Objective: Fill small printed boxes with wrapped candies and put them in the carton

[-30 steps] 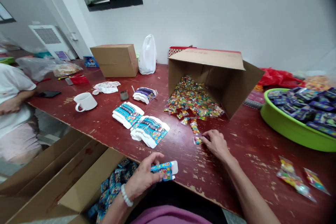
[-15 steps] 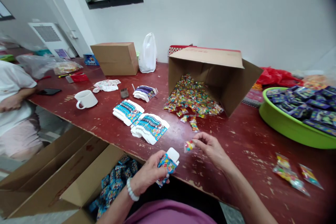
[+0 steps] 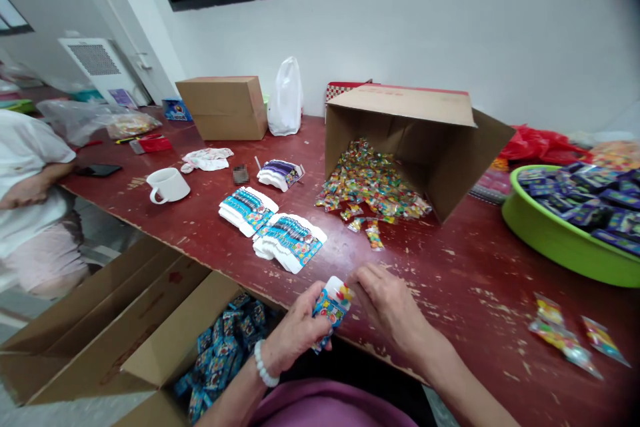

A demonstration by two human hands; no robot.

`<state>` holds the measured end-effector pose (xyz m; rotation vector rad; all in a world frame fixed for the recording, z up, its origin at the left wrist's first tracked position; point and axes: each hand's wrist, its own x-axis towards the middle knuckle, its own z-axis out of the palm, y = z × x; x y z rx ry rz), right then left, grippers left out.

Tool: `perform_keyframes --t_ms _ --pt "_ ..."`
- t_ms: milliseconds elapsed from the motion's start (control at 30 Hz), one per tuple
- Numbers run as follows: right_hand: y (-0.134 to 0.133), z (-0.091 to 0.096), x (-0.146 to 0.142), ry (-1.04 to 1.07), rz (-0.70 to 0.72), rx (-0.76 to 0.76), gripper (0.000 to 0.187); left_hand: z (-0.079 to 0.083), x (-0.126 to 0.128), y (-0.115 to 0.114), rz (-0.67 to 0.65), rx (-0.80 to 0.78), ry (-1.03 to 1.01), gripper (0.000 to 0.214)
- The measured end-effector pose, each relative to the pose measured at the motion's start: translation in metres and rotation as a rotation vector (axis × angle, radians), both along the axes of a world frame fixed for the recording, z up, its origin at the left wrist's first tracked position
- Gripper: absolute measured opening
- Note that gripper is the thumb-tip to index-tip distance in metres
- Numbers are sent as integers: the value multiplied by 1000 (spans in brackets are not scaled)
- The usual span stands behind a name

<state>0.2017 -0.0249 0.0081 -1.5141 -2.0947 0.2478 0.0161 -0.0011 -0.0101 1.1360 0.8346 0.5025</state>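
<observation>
My left hand [image 3: 295, 332] grips a small blue printed box [image 3: 330, 310] upright at the near edge of the red table [image 3: 450, 267], its white top flap open. My right hand [image 3: 385, 303] pinches a little colourful candy packet [image 3: 344, 292] at the box's open top. Behind them lie two fanned stacks of flat blue box blanks [image 3: 289, 241], and a tipped cardboard carton [image 3: 425, 137] spills many candy packets [image 3: 370, 190] onto the table.
An open carton [image 3: 175, 347] of filled blue boxes stands below the table edge at left. A green basin [image 3: 560, 233] holds purple boxes at right. A white mug [image 3: 167, 185], a closed brown box [image 3: 223, 107] and a white bag [image 3: 286, 97] sit farther back. Another person [image 3: 25, 193] sits at far left.
My right hand picked a candy packet off the table and carried it left to the box. My left hand turned the box upright with its flap open.
</observation>
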Motion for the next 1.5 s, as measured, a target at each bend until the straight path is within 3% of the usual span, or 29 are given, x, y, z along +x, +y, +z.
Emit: perform_keyframes --t_ms 100,167,267,400,500,633,767,833,933,1133,1300,1500 --pt "0 1 -7 -68 88 34 19 2 1 1 2 105 45 24" --pt "1 3 -11 26 163 -26 18 3 2 2 -18 127 56 24" --pt "4 5 -8 287 115 -92 13 1 1 3 11 8 -20 30" --pt "7 1 -2 442 -23 49 12 -4 -1 4 142 -148 -176 22" --pt "3 -6 -11 409 25 31 13 -9 -2 4 265 -214 -243 32" --pt "-2 -16 -30 418 127 -119 15 -12 -3 3 365 -318 -212 43" --pt "-2 -26 -39 617 -68 -22 31 -13 -5 5 444 -381 -234 40" --pt "-2 -30 -40 666 -129 26 25 -13 -6 6 502 -411 -261 39" --pt "-3 -31 -44 688 -50 -2 10 -13 -6 6 556 -401 -309 39" --pt "-3 -29 -53 713 -25 -3 11 -12 -4 2 590 -334 -301 42" --pt "1 -29 -55 721 64 -113 14 -11 -2 -1 564 -253 -318 38" --pt "-1 -35 -59 815 -119 -15 21 -4 -2 1 552 -269 -331 44"
